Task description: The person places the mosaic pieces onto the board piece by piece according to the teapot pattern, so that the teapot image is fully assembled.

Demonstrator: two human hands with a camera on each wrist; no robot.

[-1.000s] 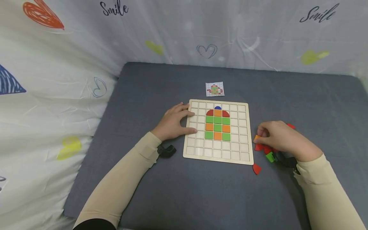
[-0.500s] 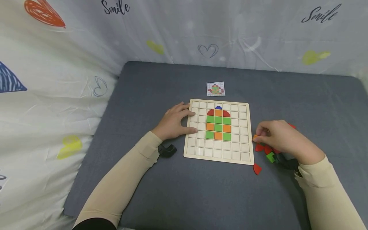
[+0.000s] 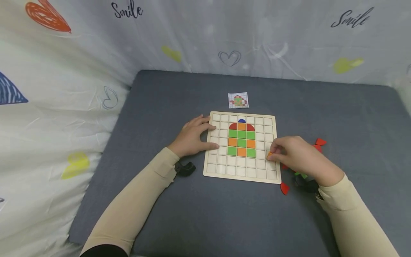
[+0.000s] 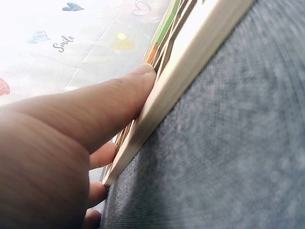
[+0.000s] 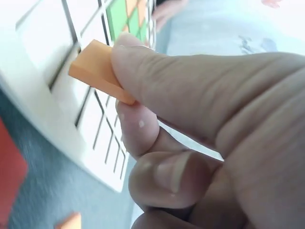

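Note:
My right hand (image 3: 297, 153) pinches an orange square tile (image 5: 97, 64) between thumb and fingertip, over the right-hand columns of a wooden grid board (image 3: 231, 171). Outstretched, my left hand (image 3: 192, 137) rests on the board's left edge; in the left wrist view its thumb (image 4: 109, 102) lies over the rim. Green tiles (image 3: 241, 134), orange tiles (image 3: 232, 142), two red quarter-round pieces (image 3: 250, 127) and a blue half-round piece (image 3: 242, 121) sit in the middle columns of the board.
Behind the board lies a small printed card (image 3: 238, 100) with a coloured grid pattern. Red pieces (image 3: 320, 142) and a green piece (image 3: 300, 175) lie right of the board, partly hidden by my right hand. A single red piece (image 3: 284, 188) is by its near right corner.
My right hand has lifted the orange tile from the loose pieces and carried it left over the board's right edge. The left hand stays in place on the board.

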